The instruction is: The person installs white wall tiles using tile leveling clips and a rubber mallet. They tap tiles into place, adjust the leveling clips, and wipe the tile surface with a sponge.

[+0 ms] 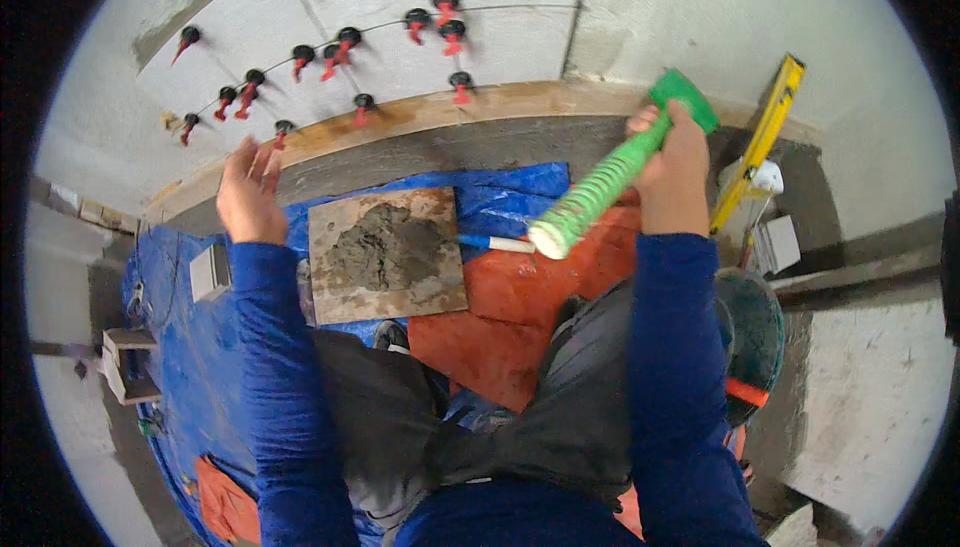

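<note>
My right hand point(675, 172) grips a green rubber mallet point(590, 197) close to its head, its ribbed handle slanting down to the lower left. My left hand point(252, 192) is raised with fingers apart and nothing in it, just below the lower row of tile levelling clips with red tops point(283, 135). These clips stick out along the joints of white wall tiles point(515, 42), above a wooden strip point(420, 102). Below and between my hands, a square board point(335, 302) carries a grey heap of mortar point(385, 242). A blue-and-white handled tool point(505, 244) lies beside it.
Blue tarpaulin point(170, 307) and orange sheeting point(510, 317) cover the floor. A yellow spirit level point(770, 117) leans on the right wall, near white tile pieces point(775, 242). A dark bucket point(755, 327) stands beside my right arm. White boxes point(208, 272) sit at the left.
</note>
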`<action>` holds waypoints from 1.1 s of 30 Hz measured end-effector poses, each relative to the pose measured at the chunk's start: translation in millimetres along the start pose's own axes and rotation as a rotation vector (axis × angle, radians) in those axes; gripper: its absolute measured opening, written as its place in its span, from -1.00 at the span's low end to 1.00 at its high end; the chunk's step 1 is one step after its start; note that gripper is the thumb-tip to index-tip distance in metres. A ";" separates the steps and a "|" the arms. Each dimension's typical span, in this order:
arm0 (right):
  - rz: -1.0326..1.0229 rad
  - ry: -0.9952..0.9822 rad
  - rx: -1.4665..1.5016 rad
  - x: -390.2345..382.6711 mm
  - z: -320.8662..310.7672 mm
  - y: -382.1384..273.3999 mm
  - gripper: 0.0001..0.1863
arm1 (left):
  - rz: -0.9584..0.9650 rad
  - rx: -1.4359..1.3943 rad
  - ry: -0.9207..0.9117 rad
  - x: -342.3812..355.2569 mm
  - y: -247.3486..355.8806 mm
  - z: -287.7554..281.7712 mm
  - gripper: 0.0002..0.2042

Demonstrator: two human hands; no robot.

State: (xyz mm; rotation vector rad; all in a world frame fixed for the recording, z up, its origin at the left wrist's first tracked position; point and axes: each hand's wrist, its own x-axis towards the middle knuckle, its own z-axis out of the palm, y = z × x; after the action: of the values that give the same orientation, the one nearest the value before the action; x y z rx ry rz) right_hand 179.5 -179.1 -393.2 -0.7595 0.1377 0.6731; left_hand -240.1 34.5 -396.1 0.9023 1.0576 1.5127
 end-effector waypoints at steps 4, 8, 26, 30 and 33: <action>0.012 0.032 0.048 -16.4 7.2 1.7 -0.95 | -0.187 -0.009 0.073 15.4 0.7 -30.5 -0.56; 0.012 0.024 0.061 -22.2 12.6 -6.5 -0.96 | -0.398 -0.083 0.195 24.8 -0.2 -55.0 -0.58; -1.057 -0.365 -1.395 -21.0 -42.2 -11.6 -0.63 | -0.604 -0.477 0.014 25.9 -7.8 -30.2 -0.82; -0.327 -0.349 -0.605 -10.8 -46.5 -14.7 -0.79 | -0.561 -0.513 -0.017 21.6 -27.0 -27.8 -0.80; -0.165 -0.214 -0.361 11.4 -56.6 -18.0 -0.92 | -0.507 -0.481 0.163 2.8 -41.7 -32.0 -0.76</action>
State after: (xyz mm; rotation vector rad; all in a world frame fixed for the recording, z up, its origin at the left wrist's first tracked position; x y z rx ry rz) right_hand 206.1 -221.1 -427.7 -1.0262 -0.2464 0.6238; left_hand -256.9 35.1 -446.0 0.1578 0.8904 1.3295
